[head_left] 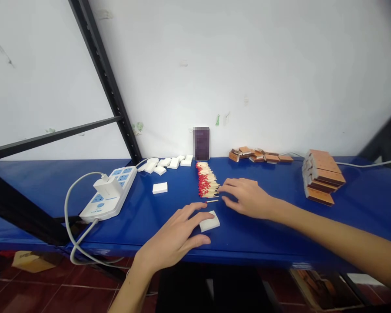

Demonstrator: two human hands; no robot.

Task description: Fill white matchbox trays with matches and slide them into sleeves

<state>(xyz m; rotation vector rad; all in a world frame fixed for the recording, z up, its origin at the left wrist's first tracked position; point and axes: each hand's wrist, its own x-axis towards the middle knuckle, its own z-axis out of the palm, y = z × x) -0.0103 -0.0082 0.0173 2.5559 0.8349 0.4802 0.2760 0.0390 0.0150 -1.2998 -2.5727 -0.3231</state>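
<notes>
On the blue shelf (263, 243) before you, the pile of matches (207, 180) lies in a long band, red heads towards nine o'clock and pale ends towards three. At its six o'clock, just apart from it, one loose match (212, 201) lies sideways, and closer to you sits a small white box (210, 224). Your left hand (174, 237) comes in from seven o'clock, palm down with fingers spread wide; one fingertip is at the loose match's red head, another over the white box, and the thumb stands away. Your right hand (246, 198) is at four o'clock, its thumb and forefinger parted with nothing between them, the fingertips right beside the pale ends; you cannot tell whether they touch. At twelve o'clock a dark panel (202, 144) stands by the wall (247, 65). More white boxes (173, 163) lie at ten, with a single one at nine, and beyond that is a power strip (117, 206) with a charger (108, 187). Brown boxes (272, 158) lie scattered at two, and a stack of brown boxes (326, 169) stands at three.
</notes>
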